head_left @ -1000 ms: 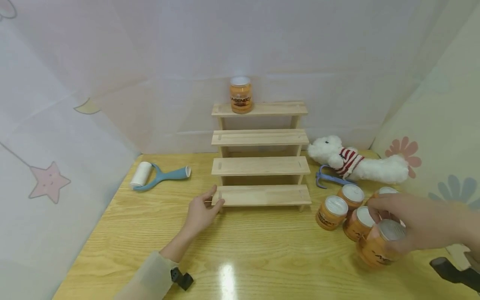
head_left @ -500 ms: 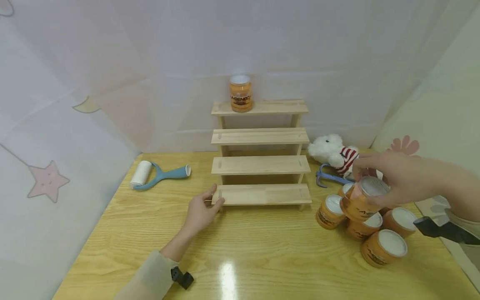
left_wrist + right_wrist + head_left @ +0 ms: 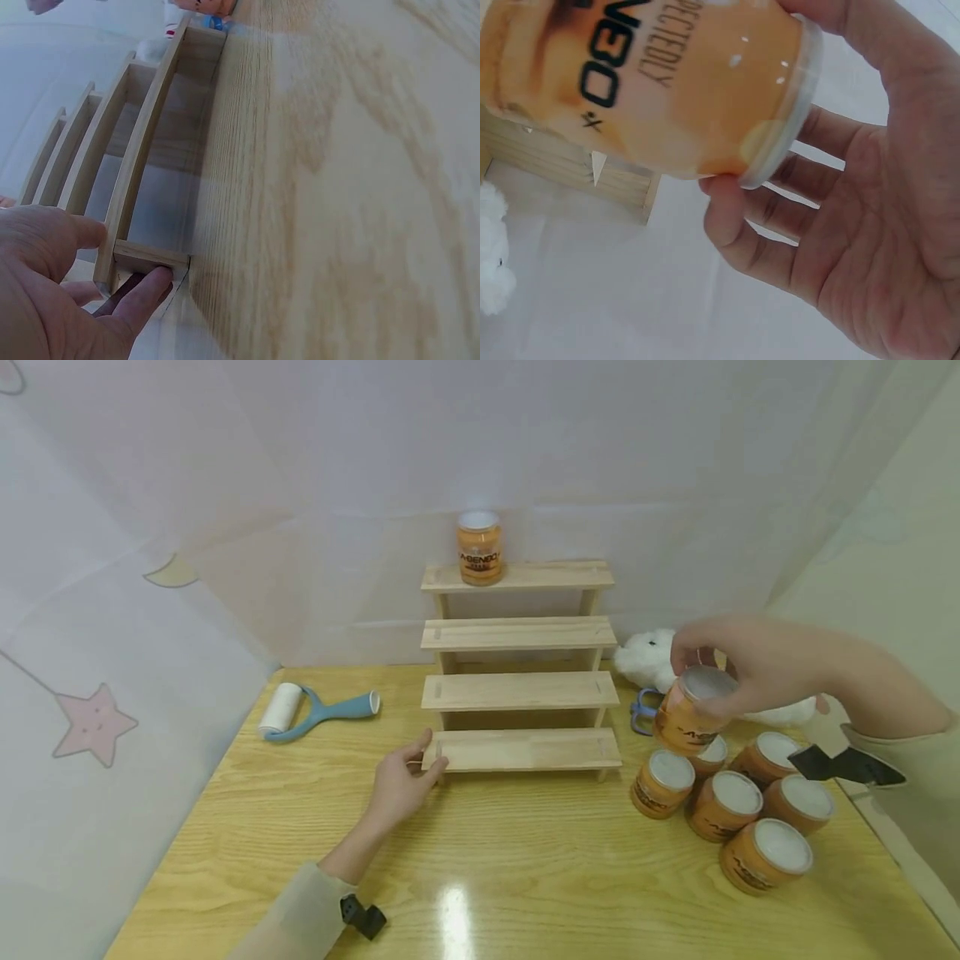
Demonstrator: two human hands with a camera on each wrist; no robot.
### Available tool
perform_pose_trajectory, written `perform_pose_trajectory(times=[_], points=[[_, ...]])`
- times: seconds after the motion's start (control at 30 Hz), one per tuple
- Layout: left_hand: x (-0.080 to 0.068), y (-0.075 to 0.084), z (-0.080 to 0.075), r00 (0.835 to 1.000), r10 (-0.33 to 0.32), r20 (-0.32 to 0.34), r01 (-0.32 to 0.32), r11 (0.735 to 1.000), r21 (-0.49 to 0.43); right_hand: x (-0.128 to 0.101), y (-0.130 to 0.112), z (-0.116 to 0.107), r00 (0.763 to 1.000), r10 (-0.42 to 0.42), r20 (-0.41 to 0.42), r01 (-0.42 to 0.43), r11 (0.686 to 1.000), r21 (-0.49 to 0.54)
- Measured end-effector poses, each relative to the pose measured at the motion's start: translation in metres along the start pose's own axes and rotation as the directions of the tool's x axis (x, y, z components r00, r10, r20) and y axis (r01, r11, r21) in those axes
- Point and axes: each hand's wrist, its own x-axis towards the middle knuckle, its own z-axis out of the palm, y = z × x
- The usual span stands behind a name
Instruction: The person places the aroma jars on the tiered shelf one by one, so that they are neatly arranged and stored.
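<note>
My right hand (image 3: 772, 660) holds an orange can (image 3: 686, 718) by its rim, raised above the other cans at the right. In the right wrist view the can (image 3: 667, 82) is close, dark lettering on its side, fingers and thumb round its pale lid end. A four-step wooden shelf (image 3: 521, 750) stands mid-table. At its lower left end, my left hand (image 3: 402, 787) grips the bottom step; the left wrist view has thumb and fingers on either side of the wood (image 3: 142, 180). One more orange can (image 3: 480, 550) stands upright on the top step, left of centre.
Several orange cans (image 3: 725, 807) stand grouped on the table right of the shelf. Behind them lie a white plush dog (image 3: 647, 657), partly hidden by my right hand, and a blue-purple item (image 3: 642, 710). A blue-handled lint roller (image 3: 322, 714) lies at the left.
My right hand has lifted a can from among the others and carried it up and leftward toward the shelf. My left hand stays on the bottom step.
</note>
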Motion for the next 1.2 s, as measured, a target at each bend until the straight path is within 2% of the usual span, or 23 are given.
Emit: perform_pose_trajectory(times=[0.2, 0.5, 0.63, 0.9, 1.2], points=[[0.001, -0.002, 0.0, 1.0, 0.0, -0.001, 0.0, 1.0, -0.007, 0.028, 0.006, -0.01, 0.998, 0.011, -0.058, -0.013, 0.999, -0.046], [0.002, -0.002, 0.003, 1.0, 0.02, -0.005, -0.02, 1.0, -0.022, 0.079, 0.022, -0.03, 0.975, 0.083, -0.205, -0.124, 0.973, -0.194], [0.002, -0.002, 0.003, 1.0, 0.007, -0.004, -0.007, 1.0, -0.019, 0.105, 0.028, -0.038, 0.957, 0.133, -0.257, -0.187, 0.962, -0.2], [0.003, -0.002, 0.002, 1.0, 0.02, -0.009, -0.02, 1.0, 0.005, 0.141, 0.034, -0.046, 0.911, 0.298, -0.285, -0.348, 0.926, -0.145], [0.003, -0.004, 0.002, 0.999, 0.028, -0.024, -0.028, 1.0, 0.007, 0.175, 0.046, -0.05, 0.879, 0.363, -0.311, -0.416, 0.9, -0.127]])
